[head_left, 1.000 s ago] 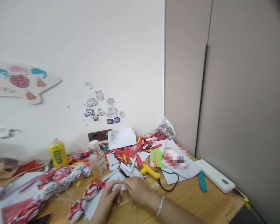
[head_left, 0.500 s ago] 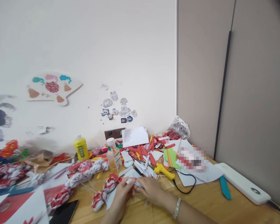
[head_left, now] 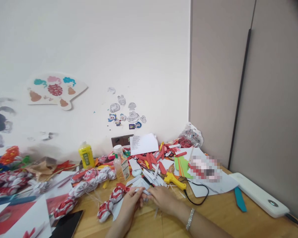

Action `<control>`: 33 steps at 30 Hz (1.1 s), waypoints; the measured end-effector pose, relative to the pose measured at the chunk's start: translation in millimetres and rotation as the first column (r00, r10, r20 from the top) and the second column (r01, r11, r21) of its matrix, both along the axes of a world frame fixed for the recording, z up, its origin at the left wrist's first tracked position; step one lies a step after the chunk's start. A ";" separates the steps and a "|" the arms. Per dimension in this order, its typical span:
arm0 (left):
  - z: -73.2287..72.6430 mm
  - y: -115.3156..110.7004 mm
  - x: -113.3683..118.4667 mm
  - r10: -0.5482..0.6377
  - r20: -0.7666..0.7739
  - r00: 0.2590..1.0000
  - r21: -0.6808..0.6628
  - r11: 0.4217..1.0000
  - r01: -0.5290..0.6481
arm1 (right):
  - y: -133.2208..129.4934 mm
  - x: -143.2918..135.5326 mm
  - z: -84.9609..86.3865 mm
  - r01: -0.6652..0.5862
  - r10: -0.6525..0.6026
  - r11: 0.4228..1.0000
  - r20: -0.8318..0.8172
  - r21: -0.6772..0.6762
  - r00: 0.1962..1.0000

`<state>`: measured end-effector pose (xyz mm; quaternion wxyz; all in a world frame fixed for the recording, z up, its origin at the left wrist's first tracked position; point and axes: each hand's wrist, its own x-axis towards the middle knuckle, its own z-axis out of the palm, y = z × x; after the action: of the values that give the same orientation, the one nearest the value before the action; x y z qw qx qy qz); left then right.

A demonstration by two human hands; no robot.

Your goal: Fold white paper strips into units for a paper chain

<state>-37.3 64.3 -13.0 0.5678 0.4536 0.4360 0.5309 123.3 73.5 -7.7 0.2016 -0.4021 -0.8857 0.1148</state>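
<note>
My left hand (head_left: 132,202) and my right hand (head_left: 161,198) meet above the front of the wooden table (head_left: 149,228), with fingers closed on a small strip of white paper (head_left: 139,189) between them. Most of the strip is hidden by the fingers. Just behind the hands lies a heap of white paper strips (head_left: 154,178). To the left of my left hand rests a red-and-white twisted paper piece (head_left: 111,202), with a white sheet (head_left: 118,209) partly under my left wrist. A yellow glue gun (head_left: 175,181) lies right of the strips, its black cord curling forward.
Two bottles, one yellow (head_left: 86,156) and one clear (head_left: 121,167), stand at the back. Red paper pieces (head_left: 152,158) pile up near the wall. A black phone-like slab (head_left: 67,225) lies front left. A long white device (head_left: 260,196) and a teal strip (head_left: 240,199) sit at right.
The fingers have shifted slightly around the white paper strip, and my right hand has moved a little toward the table's back. The view has tilted slightly; the rest stays put.
</note>
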 end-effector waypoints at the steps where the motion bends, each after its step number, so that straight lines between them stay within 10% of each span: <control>1: 0.4 -0.7 -0.3 0.009 -0.007 1.000 0.002 1.000 -0.009 | 0.5 0.6 -0.1 0.000 0.000 1.000 0.002 0.009 1.000; 33: 3.8 -5.3 1.6 0.133 -0.066 0.989 0.080 0.989 -0.128 | -11.3 -10.2 3.2 -0.075 0.015 0.983 -0.328 -0.169 0.945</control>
<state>-35.8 59.0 -9.2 0.4984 0.4636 0.4644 0.5666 113.1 62.2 -4.4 0.3051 -0.3737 -0.8354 0.2632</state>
